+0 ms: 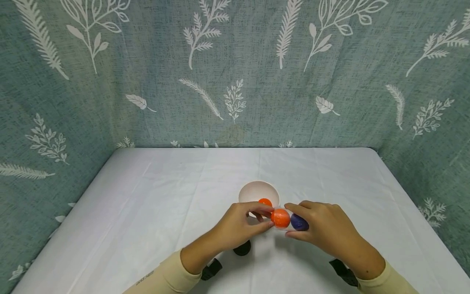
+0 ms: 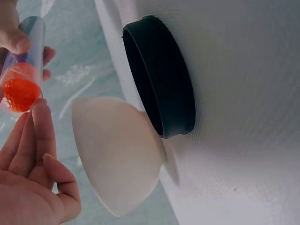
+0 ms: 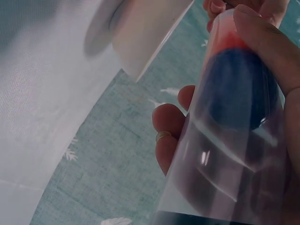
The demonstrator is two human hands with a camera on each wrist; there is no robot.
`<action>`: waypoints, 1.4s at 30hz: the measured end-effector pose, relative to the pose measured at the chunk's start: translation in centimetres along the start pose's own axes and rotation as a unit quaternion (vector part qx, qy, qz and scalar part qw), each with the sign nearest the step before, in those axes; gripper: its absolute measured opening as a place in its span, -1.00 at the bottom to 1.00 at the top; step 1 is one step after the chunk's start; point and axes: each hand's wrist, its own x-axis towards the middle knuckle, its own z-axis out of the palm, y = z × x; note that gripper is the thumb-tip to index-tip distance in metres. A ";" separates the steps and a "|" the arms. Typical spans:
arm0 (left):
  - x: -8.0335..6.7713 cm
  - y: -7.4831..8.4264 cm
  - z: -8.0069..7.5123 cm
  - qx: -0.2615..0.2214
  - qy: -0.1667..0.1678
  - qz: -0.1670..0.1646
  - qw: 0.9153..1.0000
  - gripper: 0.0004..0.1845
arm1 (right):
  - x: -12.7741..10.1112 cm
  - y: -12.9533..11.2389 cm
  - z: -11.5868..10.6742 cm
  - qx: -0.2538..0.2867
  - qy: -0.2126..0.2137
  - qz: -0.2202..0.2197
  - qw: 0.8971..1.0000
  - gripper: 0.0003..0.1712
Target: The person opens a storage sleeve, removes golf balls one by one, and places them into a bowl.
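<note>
My right hand (image 1: 327,224) grips a clear plastic tube (image 3: 225,154), thumb on one side and fingers curled on the other. Inside the tube a dark blue ball (image 3: 239,89) sits behind an orange ball (image 1: 280,218), which is at the tube's left end. A dark band (image 3: 201,219) shows at the tube's other end. The thumb and forefinger of my left hand (image 1: 242,222) pinch the orange ball at that left end; its other fingers show from below in the left wrist view. Just beyond is a pale bowl (image 1: 257,190) with another orange ball (image 1: 265,201) in it.
A dark round cap (image 2: 185,89), hollow inside, lies on the white-covered table (image 1: 165,192) in front of the bowl, partly hidden by my left wrist in the head view. Leaf-patterned curtain (image 1: 158,98) hangs behind and along both sides.
</note>
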 end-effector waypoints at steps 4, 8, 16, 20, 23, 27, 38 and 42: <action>-0.1 0.0 -0.2 0.002 -0.003 0.001 1.000 -0.60 | 0.0 0.0 0.0 -0.003 -0.002 0.001 1.000 -0.31; -0.1 -0.1 -0.3 -0.004 -0.011 -0.009 1.000 -0.55 | 0.0 0.0 0.0 -0.003 -0.006 0.002 1.000 -0.31; -0.2 -0.2 -0.3 -0.008 -0.019 -0.024 1.000 -0.49 | 0.1 0.0 0.0 0.001 -0.006 0.001 1.000 -0.30; -0.1 -0.2 -0.4 -0.001 -0.017 -0.021 1.000 -0.48 | 0.1 -0.1 0.0 0.001 -0.006 0.002 1.000 -0.30; -0.1 -0.1 -0.4 0.003 -0.013 -0.017 1.000 -0.48 | 0.1 -0.1 0.0 0.001 -0.005 0.002 1.000 -0.29; -0.1 0.0 -0.3 0.001 -0.006 -0.013 1.000 -0.49 | 0.1 -0.1 -0.1 0.002 -0.003 0.005 1.000 -0.28; -0.2 0.1 -0.4 -0.001 0.002 -0.015 1.000 -0.52 | 0.1 -0.1 -0.1 0.006 -0.005 0.010 1.000 -0.28; -0.2 0.1 -0.5 -0.001 0.005 -0.014 1.000 -0.52 | 0.1 -0.1 -0.1 0.006 -0.004 0.010 1.000 -0.28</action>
